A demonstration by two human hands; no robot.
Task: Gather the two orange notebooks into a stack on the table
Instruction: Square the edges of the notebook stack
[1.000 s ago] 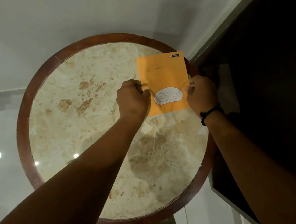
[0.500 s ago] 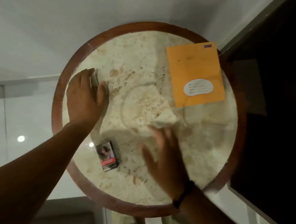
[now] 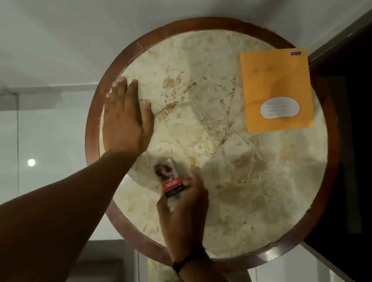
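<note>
An orange notebook (image 3: 276,78) with a white label lies flat at the right edge of the round marble table (image 3: 242,181), its corner reaching the wooden rim. Only one orange cover shows; I cannot tell whether a second notebook lies beneath it. My left hand (image 3: 124,119) rests flat, palm down, on the table's left side, holding nothing. At the near left, far from the notebook, my right hand (image 3: 186,216) has its fingers around the lower end of a small red-and-dark box (image 3: 168,177).
The table's brown wooden rim (image 3: 191,25) runs all around the marble. A dark panel (image 3: 366,121) stands close against the table's right side. Glossy pale floor lies to the left, and a grey cushioned seat (image 3: 98,276) is at lower left.
Both hands let go of the notebook, which stays at the right. My left hand went to the table's left side and flattened. My right hand swept down-left and took hold of the small box.
</note>
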